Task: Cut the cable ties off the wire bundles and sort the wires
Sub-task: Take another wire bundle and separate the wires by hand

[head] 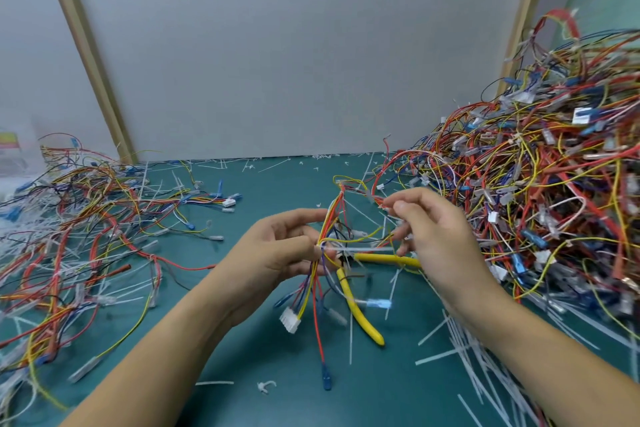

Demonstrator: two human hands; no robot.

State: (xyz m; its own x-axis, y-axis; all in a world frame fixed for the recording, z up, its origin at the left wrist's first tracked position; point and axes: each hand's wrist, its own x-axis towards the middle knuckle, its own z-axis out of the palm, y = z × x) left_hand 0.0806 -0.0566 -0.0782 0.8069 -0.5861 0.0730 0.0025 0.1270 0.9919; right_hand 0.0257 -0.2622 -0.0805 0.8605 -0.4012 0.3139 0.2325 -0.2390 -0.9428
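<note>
Pinching a small bundle of red, yellow and blue wires (331, 215) in the left hand (277, 253), white plastic connector (290, 321) dangling below that grip; nipping its upper strands just rightward with the right hand (440, 236), above yellow-handled cutters (353, 302).

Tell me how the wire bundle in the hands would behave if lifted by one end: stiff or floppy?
Probably floppy: below the left hand, the wire bundle droops and its wires splay. Likely light, since a pinch holds it. The white connector on its end may swing.
</note>
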